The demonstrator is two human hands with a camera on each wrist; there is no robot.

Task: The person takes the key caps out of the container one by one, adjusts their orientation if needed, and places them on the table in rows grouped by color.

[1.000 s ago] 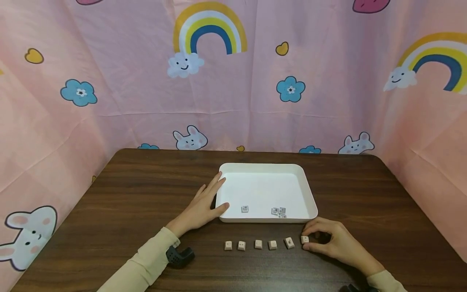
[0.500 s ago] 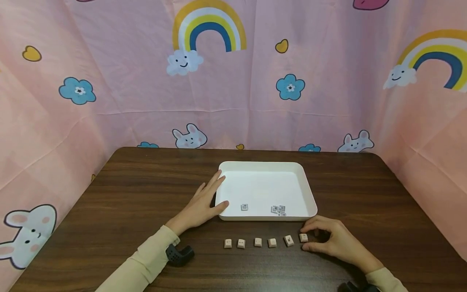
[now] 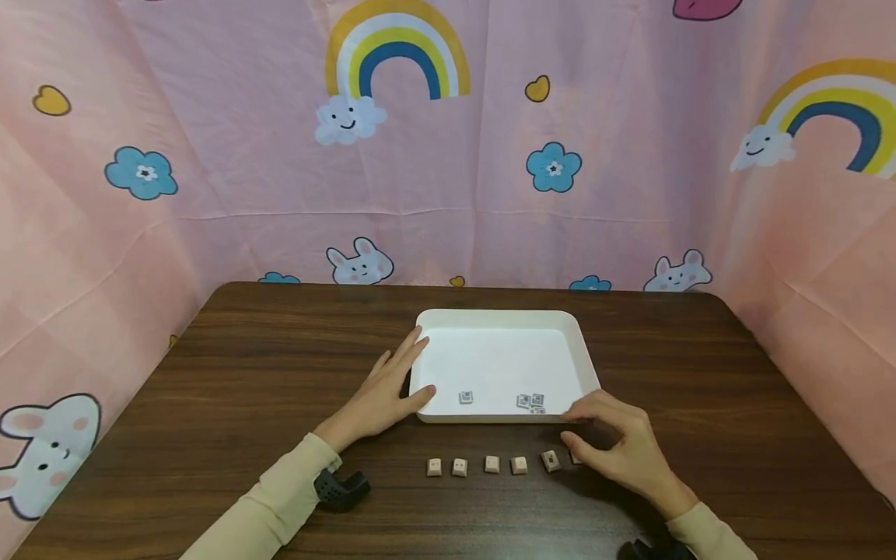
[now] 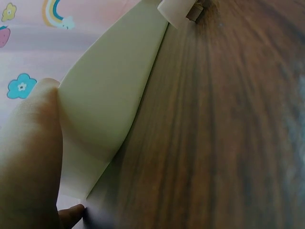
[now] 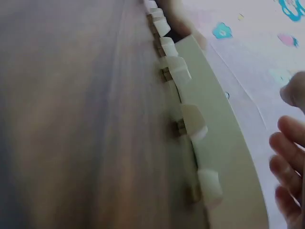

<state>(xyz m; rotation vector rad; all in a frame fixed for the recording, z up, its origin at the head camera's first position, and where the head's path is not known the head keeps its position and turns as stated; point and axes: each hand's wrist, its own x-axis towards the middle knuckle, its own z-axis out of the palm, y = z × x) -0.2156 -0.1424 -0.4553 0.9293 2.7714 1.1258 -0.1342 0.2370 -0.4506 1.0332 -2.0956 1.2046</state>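
six small pale blocks (image 3: 492, 464) sit on the table in front of you, in a row whose long axis runs left to right, roughly along the tray's near edge, with the one second from the right turned askew. the rightmost block (image 3: 575, 460) lies just below your right thumb in the head view, partly hidden by it, so your right hand (image 3: 626, 447) is the nearer one; its thumb and fingers are apart, with nothing seen between them. whether a fingertip touches the tray's near right corner, you cannot tell. your left hand (image 3: 381, 397) rests on the left rim of the white tray (image 3: 504, 418), fingers spread straight. four small printed pieces (image 3: 466, 397) lie in the tray, one apart and three bunched. beyond hangs a patterned pink curtain (image 3: 420, 179).
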